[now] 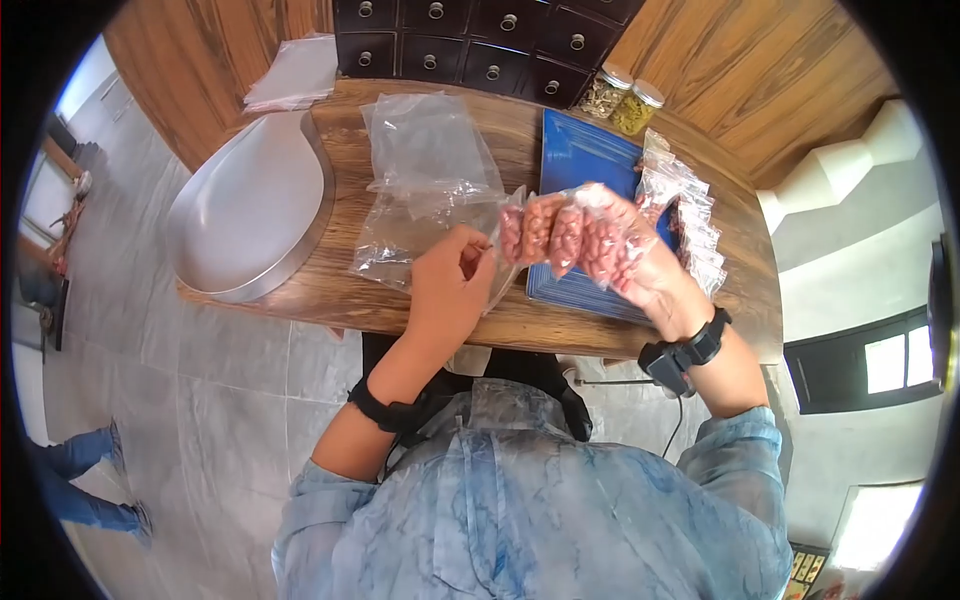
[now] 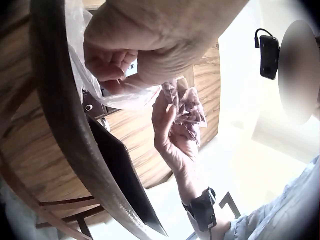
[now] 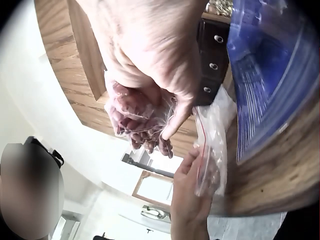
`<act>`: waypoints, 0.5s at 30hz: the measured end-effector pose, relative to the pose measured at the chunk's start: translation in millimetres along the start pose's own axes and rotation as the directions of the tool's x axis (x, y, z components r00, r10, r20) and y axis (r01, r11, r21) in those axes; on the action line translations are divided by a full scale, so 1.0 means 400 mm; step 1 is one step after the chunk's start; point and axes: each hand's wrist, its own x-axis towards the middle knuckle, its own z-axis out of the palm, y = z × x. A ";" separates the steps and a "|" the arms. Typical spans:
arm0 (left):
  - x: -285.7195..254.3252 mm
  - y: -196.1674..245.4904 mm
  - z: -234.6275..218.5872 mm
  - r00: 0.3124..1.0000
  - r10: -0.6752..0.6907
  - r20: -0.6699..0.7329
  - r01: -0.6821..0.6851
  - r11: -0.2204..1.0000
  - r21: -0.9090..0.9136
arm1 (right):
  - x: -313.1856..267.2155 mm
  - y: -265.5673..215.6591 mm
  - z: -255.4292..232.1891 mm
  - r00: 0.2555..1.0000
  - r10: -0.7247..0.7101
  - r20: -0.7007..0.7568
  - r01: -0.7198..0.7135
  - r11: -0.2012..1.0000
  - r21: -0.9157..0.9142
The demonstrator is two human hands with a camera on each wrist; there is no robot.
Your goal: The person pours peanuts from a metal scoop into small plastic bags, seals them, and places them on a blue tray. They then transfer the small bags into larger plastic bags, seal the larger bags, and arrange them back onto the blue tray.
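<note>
My right hand (image 1: 655, 270) grips a bunch of small clear packets of reddish peanuts (image 1: 570, 235) above the front of the blue tray (image 1: 590, 150). In the right wrist view the thumb presses across the peanut packets (image 3: 142, 120). To the left, my left hand (image 1: 453, 280) has its fingers curled and pinches the edge of a clear zip bag with a red seal line (image 3: 215, 150). That bag hangs between the two hands, close beside the packets. Much of the left fingertips is hidden in the head view.
Flat clear bags (image 1: 430, 150) lie on the wooden table, with more stacked bags (image 1: 295, 75) at the back left. A rounded metal tray (image 1: 250, 200) stands left. Small filled packets (image 1: 700, 220) line the blue tray's right side. Two jars (image 1: 635, 107) stand by a drawer cabinet (image 1: 480, 45).
</note>
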 end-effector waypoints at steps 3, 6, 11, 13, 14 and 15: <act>-0.001 -0.019 0.007 0.999 0.028 0.037 -0.026 0.998 -0.055 | 0.008 0.045 0.009 0.999 0.022 0.033 -0.024 0.998 0.062; 0.006 -0.014 0.003 0.997 0.082 0.008 -0.082 0.994 -0.068 | 0.008 0.056 0.028 0.985 0.114 -0.132 -0.115 0.993 0.001; 0.005 0.000 -0.013 1.000 -0.003 0.028 0.006 0.997 -0.077 | 0.004 0.057 -0.011 0.975 0.155 -0.162 -0.210 0.882 -0.422; 0.003 0.011 -0.008 0.988 0.154 -0.012 -0.154 0.988 0.002 | 0.000 0.061 0.001 0.983 0.066 -0.174 -0.156 0.803 -0.576; 0.000 0.020 -0.004 0.972 0.233 -0.026 -0.231 0.972 0.043 | 0.000 0.061 0.017 0.984 0.003 -0.176 -0.118 0.753 -0.647; -0.003 0.034 -0.002 0.969 0.246 -0.033 -0.244 0.968 0.049 | 0.001 0.060 0.030 0.983 -0.062 -0.172 -0.081 0.696 -0.713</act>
